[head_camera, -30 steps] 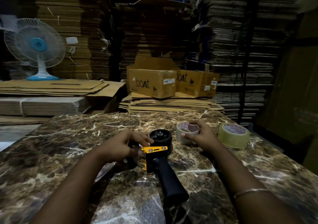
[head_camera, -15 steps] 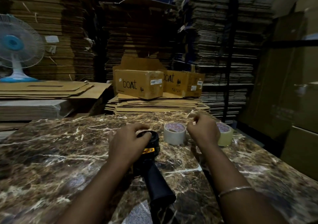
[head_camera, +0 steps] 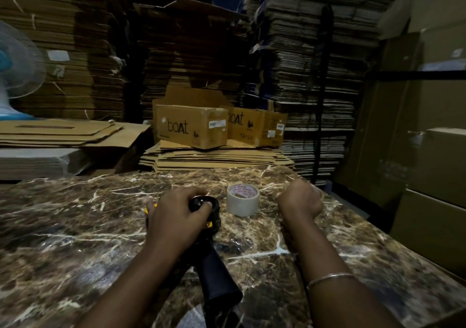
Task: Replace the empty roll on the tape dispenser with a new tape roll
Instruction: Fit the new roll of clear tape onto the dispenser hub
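The black tape dispenser point(head_camera: 216, 274) with yellow trim lies on the marble table point(head_camera: 75, 227), handle toward me. My left hand point(head_camera: 176, 216) grips its head, thumb on the bare black hub. Just right of the hub, a whitish thin-walled tape roll point(head_camera: 243, 200) with a red-printed core lies flat, touched by neither hand. Further right, my right hand point(head_camera: 300, 199) is curled, knuckles up, over the spot where the clear tape roll stood. That roll is hidden under the hand.
Two "boAt" cartons point(head_camera: 191, 126) sit on flattened cardboard just beyond the table's far edge. Tall stacks of cardboard fill the background, and a fan point(head_camera: 15, 75) stands at far left. Large boxes point(head_camera: 428, 151) stand close on the right, beside the table's right edge.
My right hand let go of the whitish roll and moved right over the clear roll. My left hand shifted onto the dispenser's head, covering the yellow plate. The camera panned right.
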{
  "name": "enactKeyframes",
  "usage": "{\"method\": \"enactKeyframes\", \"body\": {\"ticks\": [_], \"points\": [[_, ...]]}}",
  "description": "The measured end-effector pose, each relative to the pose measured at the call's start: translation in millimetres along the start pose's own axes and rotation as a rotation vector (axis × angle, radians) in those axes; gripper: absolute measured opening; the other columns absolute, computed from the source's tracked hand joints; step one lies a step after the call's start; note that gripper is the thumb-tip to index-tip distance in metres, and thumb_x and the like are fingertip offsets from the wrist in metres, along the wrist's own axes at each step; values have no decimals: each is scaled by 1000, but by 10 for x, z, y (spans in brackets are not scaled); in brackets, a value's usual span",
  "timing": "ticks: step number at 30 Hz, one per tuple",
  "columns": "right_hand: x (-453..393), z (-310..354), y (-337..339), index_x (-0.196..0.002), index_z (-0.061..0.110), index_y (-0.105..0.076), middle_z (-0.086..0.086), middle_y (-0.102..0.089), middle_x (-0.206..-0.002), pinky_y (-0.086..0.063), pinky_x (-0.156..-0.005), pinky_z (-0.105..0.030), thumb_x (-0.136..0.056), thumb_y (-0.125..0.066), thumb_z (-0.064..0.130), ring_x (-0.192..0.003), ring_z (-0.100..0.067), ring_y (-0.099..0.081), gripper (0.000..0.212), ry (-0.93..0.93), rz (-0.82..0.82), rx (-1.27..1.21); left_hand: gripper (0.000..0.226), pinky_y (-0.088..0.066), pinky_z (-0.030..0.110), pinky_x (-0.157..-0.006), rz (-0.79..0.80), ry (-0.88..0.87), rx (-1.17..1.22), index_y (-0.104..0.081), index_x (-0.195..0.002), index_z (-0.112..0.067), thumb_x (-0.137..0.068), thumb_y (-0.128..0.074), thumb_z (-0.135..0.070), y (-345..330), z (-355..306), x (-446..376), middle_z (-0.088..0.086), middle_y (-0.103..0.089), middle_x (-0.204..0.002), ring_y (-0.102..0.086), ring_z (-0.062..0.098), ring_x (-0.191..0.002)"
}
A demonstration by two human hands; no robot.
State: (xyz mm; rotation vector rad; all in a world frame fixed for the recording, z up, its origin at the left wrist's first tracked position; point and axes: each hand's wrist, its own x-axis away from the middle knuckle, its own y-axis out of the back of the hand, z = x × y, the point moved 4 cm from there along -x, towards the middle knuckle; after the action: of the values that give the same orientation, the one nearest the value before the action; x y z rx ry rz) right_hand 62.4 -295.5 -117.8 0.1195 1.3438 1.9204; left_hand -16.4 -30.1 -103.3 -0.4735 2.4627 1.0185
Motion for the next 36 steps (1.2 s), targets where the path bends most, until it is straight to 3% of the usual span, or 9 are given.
{"method": "enactKeyframes", "body": {"ticks": [2, 4, 8, 14, 20, 23, 30, 33, 36], "points": [[23, 36, 69, -106, 15, -74, -9, -71, -113, -54, -83, -38, -86, -73, 21, -112, -31, -62, 21, 27, -47, -51, 26, -43, 42, -102, -35, -1, 112, -75, -107, -30, -82, -71, -35, 42, 4, 4, -5, -73, -112, -62, 14, -104], [49, 112, 129, -111, 17, -74, -7, -71, -116, -55, -89, -40, -83, -77, 19, -114, -30, -60, 29, 104, -105, -154, 25, -42, 25, -84, -53, 2, 159, -76, -108, -24, -84, -73, -26, 85, 6, 4, -2, -73, -114, -56, 7, -99], [164, 348, 236, -130, 18, -63, -3, -62, -132, -49, -94, -39, -86, -72, 15, -123, -26, -52, 45, 336, -178, -353, 24, -38, 13, -67, -91, 41, 206, -76, -109, -22, -85, -72, -22, 123, 75, -45, -3, -74, -112, -57, 5, -94], [502, 724, 246, -124, 13, -64, -5, -64, -129, -38, -81, -30, -91, -67, 15, -115, -25, -51, 33, 784, -171, -457, 16, -51, 32, -84, -130, 120, 335, -79, -100, -20, -86, -72, -21, 144, 229, -114, -7, -74, -99, -66, 13, -98], [821, 899, 236, -113, 19, -64, 0, -66, -115, -54, -69, -42, -92, -56, 25, -99, -25, -56, 23, 1156, -206, -535, 36, -52, 44, -93, -109, 242, 677, -77, -103, -13, -84, -71, -43, 184, 283, -168, 3, -77, -100, -69, 21, -101], [886, 917, 258, -114, 19, -65, 2, -68, -115, -56, -70, -41, -91, -53, 27, -101, -22, -57, 27, 1269, -219, -569, 56, -51, 52, -96, -62, 276, 834, -74, -105, -13, -73, -73, -59, 239, 314, -238, 9, -76, -104, -71, 25, -101], [997, 934, 266, -117, 20, -70, 4, -71, -118, -56, -75, -32, -92, -62, 27, -110, -17, -60, 27, 1388, -222, -614, 33, -52, 61, -92, -19, 188, 870, -77, -93, -12, -71, -75, -37, 342, 311, -286, 27, -73, -98, -67, 49, -96], [994, 931, 294, -117, 20, -72, 5, -71, -121, -57, -76, -35, -93, -62, 27, -111, -17, -61, 27, 1405, -242, -643, 20, -59, 44, -72, -55, 208, 861, -74, -92, -2, -79, -79, -17, 355, 371, -298, 26, -73, -91, -70, 47, -87], [995, 925, 301, -122, 21, -64, 4, -65, -132, -55, -89, -36, -88, -65, 16, -122, -15, -59, 34, 1324, -184, -810, 12, -51, 18, -54, -82, 179, 856, -71, -94, -1, -83, -73, -4, 367, 349, -279, 15, -75, -82, -72, 25, -72]]}}
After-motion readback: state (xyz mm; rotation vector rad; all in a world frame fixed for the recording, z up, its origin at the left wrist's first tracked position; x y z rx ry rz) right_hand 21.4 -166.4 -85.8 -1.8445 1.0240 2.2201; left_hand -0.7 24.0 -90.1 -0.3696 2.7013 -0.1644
